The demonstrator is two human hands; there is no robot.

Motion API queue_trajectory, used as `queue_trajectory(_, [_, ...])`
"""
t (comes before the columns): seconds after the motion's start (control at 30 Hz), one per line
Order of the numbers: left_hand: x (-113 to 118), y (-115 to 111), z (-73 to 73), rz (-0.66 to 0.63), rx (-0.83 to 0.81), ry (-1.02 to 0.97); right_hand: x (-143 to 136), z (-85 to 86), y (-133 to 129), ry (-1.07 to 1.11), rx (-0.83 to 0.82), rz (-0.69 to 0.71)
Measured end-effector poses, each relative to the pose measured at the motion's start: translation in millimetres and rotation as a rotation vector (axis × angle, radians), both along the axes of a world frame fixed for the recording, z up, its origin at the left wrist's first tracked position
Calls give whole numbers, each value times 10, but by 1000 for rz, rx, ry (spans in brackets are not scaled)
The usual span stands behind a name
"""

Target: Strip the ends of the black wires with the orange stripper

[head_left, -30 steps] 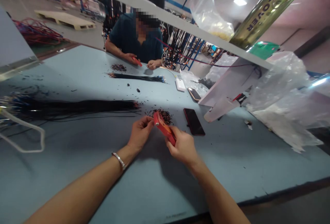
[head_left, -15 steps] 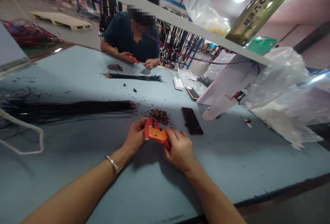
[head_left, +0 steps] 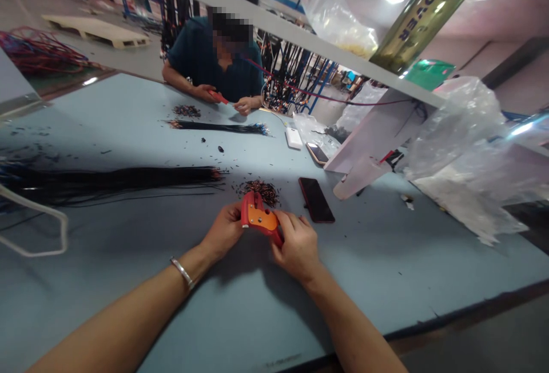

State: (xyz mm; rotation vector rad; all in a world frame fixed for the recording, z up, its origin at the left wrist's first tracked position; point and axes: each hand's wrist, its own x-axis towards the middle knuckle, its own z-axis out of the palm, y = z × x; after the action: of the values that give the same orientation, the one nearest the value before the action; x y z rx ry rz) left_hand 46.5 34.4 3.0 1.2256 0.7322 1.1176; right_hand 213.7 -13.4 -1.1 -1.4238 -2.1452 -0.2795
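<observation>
A red and orange wire stripper [head_left: 262, 218] is gripped by its handles in my right hand [head_left: 297, 245], above the table. My left hand [head_left: 225, 227] is closed at the jaw end of the tool, fingertips pinched against it. Whatever is between those fingertips is hidden. Just beyond the tool lies a pile of small dark and coppery offcuts [head_left: 265, 193]. A long bundle of black wires [head_left: 128, 179] with bared coppery ends stretches over the table to the left of the pile.
A dark phone [head_left: 316, 200] lies right of the pile, near a white post base [head_left: 360, 178]. Across the table [head_left: 429, 241], a co-worker [head_left: 214, 64] holds a red tool behind another wire bundle [head_left: 218, 127]. Plastic bags [head_left: 463, 161] sit at the right; a white bent frame [head_left: 64, 230] at the left.
The whole view has shifted slightly, so things appear a little further left. Both hands and the wire stripper keep nearly the same pose.
</observation>
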Motion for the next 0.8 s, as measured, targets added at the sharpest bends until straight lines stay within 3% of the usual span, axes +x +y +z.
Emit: queue_trajectory(0.8, [-23, 38, -68, -38, 144, 155, -22, -45, 39, -56, -79, -114])
